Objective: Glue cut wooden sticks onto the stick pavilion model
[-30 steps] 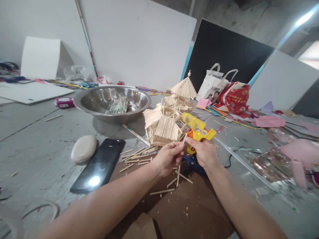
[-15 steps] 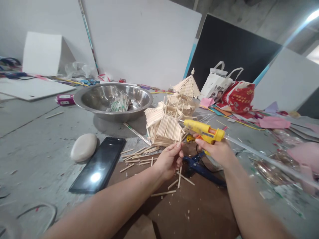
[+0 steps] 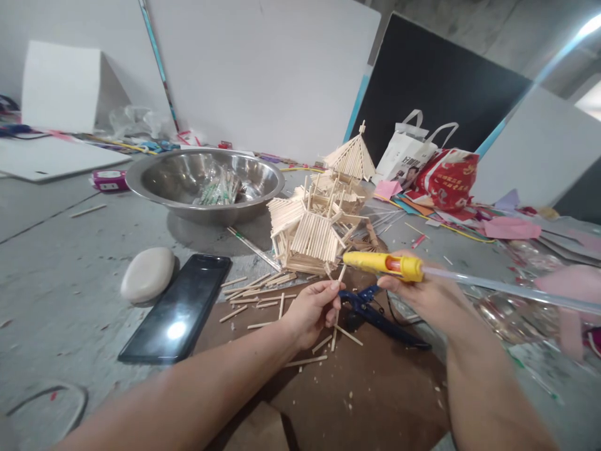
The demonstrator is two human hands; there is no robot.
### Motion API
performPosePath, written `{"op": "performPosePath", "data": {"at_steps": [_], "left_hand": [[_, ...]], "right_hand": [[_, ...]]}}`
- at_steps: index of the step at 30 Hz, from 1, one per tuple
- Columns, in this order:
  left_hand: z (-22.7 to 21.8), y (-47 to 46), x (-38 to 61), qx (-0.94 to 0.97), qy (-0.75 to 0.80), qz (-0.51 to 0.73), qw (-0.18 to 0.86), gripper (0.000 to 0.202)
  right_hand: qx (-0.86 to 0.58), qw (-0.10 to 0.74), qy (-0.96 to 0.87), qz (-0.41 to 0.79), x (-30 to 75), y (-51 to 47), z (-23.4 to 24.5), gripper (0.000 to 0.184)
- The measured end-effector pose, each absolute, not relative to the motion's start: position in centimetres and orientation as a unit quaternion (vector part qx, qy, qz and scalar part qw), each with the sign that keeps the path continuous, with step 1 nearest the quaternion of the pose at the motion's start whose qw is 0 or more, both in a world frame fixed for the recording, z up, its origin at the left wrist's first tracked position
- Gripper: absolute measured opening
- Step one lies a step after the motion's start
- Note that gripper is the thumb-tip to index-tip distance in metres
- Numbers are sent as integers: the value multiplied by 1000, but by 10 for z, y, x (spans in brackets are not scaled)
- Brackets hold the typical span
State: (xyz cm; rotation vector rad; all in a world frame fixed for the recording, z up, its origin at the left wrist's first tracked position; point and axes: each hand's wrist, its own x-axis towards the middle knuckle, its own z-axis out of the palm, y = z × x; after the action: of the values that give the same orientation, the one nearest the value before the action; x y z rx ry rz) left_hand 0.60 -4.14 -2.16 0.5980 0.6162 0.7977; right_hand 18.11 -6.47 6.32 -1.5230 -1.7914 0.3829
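Between the thumb and fingers of my left hand [image 3: 315, 308] is a short wooden stick [image 3: 342, 274], its tip pointing up. My right hand [image 3: 422, 289] is wrapped round a yellow hot glue gun [image 3: 375, 263], with a long clear glue stick [image 3: 488, 280] running out of its back. The gun's nozzle is close to the lower roof edge of a model house [image 3: 314, 237] built of wooden sticks. Behind it rises a pointed stick roof [image 3: 353, 156]. Blue-handled pliers [image 3: 382, 322] lie beneath my hands on a brown board [image 3: 375, 388].
Loose sticks [image 3: 256, 291] lie left of my left hand. A black phone [image 3: 181, 313] and a pale rounded object [image 3: 148, 274] rest farther left. A steel basin [image 3: 159, 197] holds plastic-wrapped sticks. Bags [image 3: 451, 178] and coloured paper [image 3: 511, 228] lie at the back right.
The glue gun has dropped lower and now points more level, its nozzle nearer the stick in my left hand. My left hand has moved slightly down, and the stick's tip now shows. The view has shifted slightly.
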Motion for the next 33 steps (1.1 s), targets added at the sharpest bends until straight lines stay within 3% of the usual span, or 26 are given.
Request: {"op": "performPosePath", "data": {"at_steps": [3,5,33], "left_hand": [[-20,-42,6,281,291,377,833,18],[-19,-42,6,281,290,375,834,18],[-17,-43,6,286,286,375,834,14]], "right_hand": [[-595,290,-743,101,177,-65,66,21],[-597,280,-748,79,176,-64,68,23],[-603,303,-737,46,174,-61,65,28]]}}
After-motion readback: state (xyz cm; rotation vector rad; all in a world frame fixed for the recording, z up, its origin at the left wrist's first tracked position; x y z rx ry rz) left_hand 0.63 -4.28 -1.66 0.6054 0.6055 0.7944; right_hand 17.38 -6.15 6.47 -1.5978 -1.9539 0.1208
